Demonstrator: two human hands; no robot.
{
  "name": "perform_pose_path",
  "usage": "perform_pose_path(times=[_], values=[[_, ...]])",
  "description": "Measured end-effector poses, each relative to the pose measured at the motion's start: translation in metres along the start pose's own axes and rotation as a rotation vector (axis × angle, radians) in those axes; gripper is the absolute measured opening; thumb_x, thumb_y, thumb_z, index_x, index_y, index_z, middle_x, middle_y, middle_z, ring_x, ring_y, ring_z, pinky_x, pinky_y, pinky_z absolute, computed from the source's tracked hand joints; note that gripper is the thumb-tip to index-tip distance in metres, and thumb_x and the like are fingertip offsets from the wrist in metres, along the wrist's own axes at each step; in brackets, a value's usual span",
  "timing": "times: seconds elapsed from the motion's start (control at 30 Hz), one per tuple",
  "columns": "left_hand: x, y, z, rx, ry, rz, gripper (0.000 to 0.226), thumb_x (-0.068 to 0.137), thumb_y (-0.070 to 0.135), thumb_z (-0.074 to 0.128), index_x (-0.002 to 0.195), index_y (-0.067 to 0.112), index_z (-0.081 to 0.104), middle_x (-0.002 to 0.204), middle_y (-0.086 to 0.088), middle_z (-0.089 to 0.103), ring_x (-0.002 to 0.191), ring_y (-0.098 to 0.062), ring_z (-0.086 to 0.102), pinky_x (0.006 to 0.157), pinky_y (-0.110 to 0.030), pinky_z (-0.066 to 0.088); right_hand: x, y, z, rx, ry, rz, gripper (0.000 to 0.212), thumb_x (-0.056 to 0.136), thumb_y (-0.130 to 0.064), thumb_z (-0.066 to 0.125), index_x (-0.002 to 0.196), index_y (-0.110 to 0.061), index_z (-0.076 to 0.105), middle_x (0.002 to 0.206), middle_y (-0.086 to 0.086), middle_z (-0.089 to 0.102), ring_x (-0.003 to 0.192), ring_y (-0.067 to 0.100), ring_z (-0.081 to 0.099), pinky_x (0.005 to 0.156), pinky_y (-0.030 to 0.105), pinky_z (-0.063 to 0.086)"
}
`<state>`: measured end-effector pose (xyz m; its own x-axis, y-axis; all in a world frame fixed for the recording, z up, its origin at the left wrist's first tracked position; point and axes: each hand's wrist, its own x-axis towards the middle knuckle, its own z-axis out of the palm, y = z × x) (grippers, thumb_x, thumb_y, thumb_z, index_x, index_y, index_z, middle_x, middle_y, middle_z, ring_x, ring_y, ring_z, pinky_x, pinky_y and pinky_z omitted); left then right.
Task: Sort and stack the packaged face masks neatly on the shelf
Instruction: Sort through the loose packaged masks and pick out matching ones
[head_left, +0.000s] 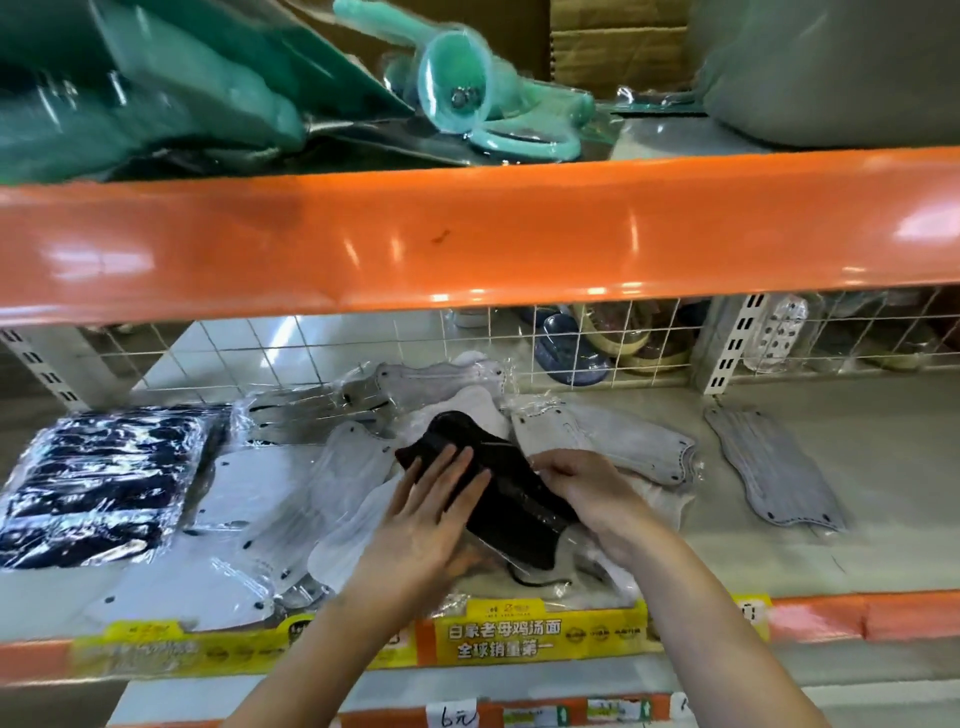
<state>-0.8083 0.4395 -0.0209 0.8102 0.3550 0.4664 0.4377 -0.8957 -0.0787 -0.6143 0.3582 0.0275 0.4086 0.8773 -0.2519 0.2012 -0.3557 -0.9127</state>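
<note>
Orange-edged store shelving fills the view, and the lower shelf (857, 551) carries the work, its front lip covered by a yellow price strip (498, 636) at six o'clock. Just past that strip, the left hand (426, 525) lies flat with straight fingers pressing on a black packaged mask (498, 488). The right hand (592, 493), at three o'clock of the mask, has curled fingers that seem to pinch its wrapper edge. Under and around them spreads a loose heap of white masks (291, 499), overlapping at odd angles. At nine o'clock sits a dark navy stack (98, 483); at three o'clock a lone grey mask (774, 467) lies well apart. Behind, a wire grid (363, 343) backs the shelf.

To do this well, lift the black pack free by its wrapper, keep it flat, and square its edges against like-coloured packs, probably toward the dark stack, without dragging the slippery white ones along.
</note>
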Motion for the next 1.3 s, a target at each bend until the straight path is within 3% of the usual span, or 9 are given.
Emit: perform_pose_path(times=[0.07,0.17,0.3,0.37,0.47,0.6,0.9,1.1,1.3], values=[[-0.010,-0.010,-0.007,-0.010,0.023,-0.039,0.074,0.074,0.036,0.071,0.138,0.013,0.043,0.144,-0.014,0.043,0.134,-0.028,0.040,0.110,-0.046,0.034,0.002,-0.006,0.010,0.026,-0.105,0.008,0.025,0.096,-0.004,0.051,0.096,-0.019,0.070,0.091,0.003,0.070,0.086,0.014,0.063,0.070,0.018,0.045],[-0.022,-0.031,-0.021,-0.038,0.130,-0.095,0.050,0.077,0.024,0.062,0.125,0.012,0.060,0.131,-0.009,0.058,0.123,-0.025,0.054,0.102,-0.041,0.044,0.003,-0.017,0.031,-0.067,-0.164,-0.011,0.024,0.098,-0.009,0.048,0.106,-0.017,0.070,0.096,-0.005,0.070,0.087,0.008,0.064,0.064,0.012,0.046],[-0.035,-0.064,-0.031,-0.022,0.228,-0.193,0.047,0.072,0.004,0.045,0.110,0.011,0.071,0.115,-0.008,0.068,0.106,-0.026,0.065,0.089,-0.037,0.049,0.008,-0.031,0.074,-0.433,0.198,-0.333,0.024,0.098,-0.015,0.048,0.111,-0.013,0.068,0.112,0.004,0.068,0.105,0.021,0.062,0.089,0.031,0.048],[-0.043,-0.082,-0.035,-0.011,0.239,-0.258,0.046,0.073,0.004,0.041,0.106,0.009,0.073,0.112,-0.010,0.069,0.103,-0.028,0.067,0.083,-0.039,0.054,0.002,-0.042,0.101,-0.479,0.286,-0.522,0.026,0.096,-0.025,0.048,0.108,-0.014,0.068,0.107,0.004,0.067,0.098,0.025,0.064,0.085,0.037,0.049],[-0.055,-0.107,-0.040,0.008,0.249,-0.340,0.041,0.078,0.009,0.041,0.104,0.007,0.072,0.110,-0.011,0.070,0.101,-0.028,0.067,0.081,-0.039,0.054,-0.007,-0.058,0.143,-0.627,0.203,-0.704,0.046,0.087,-0.049,0.042,0.110,-0.016,0.065,0.110,0.000,0.065,0.100,0.022,0.061,0.085,0.038,0.048],[-0.076,-0.142,-0.046,0.024,0.252,-0.421,0.043,0.079,0.008,0.038,0.107,0.005,0.071,0.113,-0.012,0.069,0.104,-0.030,0.066,0.084,-0.042,0.053,0.003,-0.061,0.194,-0.846,0.240,-0.852,0.037,0.078,-0.038,0.053,0.106,-0.018,0.067,0.105,-0.004,0.066,0.094,0.017,0.065,0.082,0.029,0.050],[-0.143,-0.213,-0.060,0.053,0.165,-0.527,0.050,0.072,0.010,0.039,0.113,0.007,0.069,0.117,-0.011,0.067,0.110,-0.027,0.063,0.095,-0.038,0.041,0.008,-0.077,0.295,-0.943,0.156,-0.851,0.056,0.075,-0.051,0.040,0.114,-0.021,0.065,0.115,-0.004,0.065,0.099,0.016,0.064,0.085,0.029,0.052],[-0.188,-0.252,-0.066,0.072,0.096,-0.574,0.051,0.072,0.012,0.037,0.112,0.006,0.069,0.117,-0.012,0.067,0.109,-0.030,0.064,0.094,-0.037,0.037,0.015,-0.079,0.362,-0.920,0.088,-0.851,0.056,0.067,-0.031,0.078,0.119,-0.018,0.065,0.121,-0.001,0.065,0.104,0.019,0.065,0.089,0.034,0.052],[-0.223,-0.280,-0.062,0.011,0.034,-0.584,0.051,0.071,0.015,0.037,0.109,0.010,0.071,0.114,-0.013,0.068,0.103,-0.031,0.066,0.087,-0.037,0.050,0.017,-0.081,0.401,-0.962,0.131,-0.878,0.053,0.063,-0.043,0.083,0.111,-0.024,0.070,0.110,-0.008,0.068,0.098,0.011,0.066,0.083,0.029,0.054]])
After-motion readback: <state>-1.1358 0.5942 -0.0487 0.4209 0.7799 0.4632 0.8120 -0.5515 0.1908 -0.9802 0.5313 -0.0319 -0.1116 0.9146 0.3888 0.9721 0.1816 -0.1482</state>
